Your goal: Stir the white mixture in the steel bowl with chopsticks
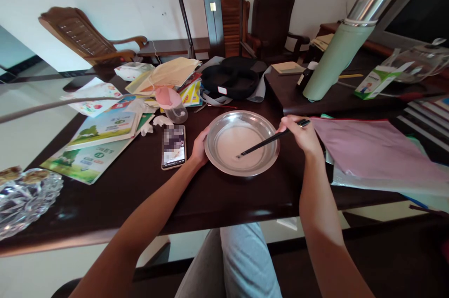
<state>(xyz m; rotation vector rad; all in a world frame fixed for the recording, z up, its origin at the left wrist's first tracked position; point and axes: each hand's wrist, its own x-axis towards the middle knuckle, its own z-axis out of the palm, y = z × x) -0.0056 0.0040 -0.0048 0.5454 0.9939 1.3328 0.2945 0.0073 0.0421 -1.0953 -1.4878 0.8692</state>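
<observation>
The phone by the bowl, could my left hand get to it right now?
Probably yes: the left hand is close beside the phone with nothing visible between them, though it's steadying the bowl.

left hand (199, 147) has hold of a metal bowl (242, 171) of pale stuff (238, 139), right hand (299, 133) has black chopsticks (261, 143) in it. phone (174, 147) nearby on the counter (245, 200).

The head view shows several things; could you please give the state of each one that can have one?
Metal bowl: upright, pale mixture inside
Black chopsticks: tips in the mixture
Left hand: against the bowl's side
Right hand: closed on the chopsticks
Smartphone: screen lit
Thermos flask: standing, capped
Television: screen dark
Workbooks: shut
</observation>
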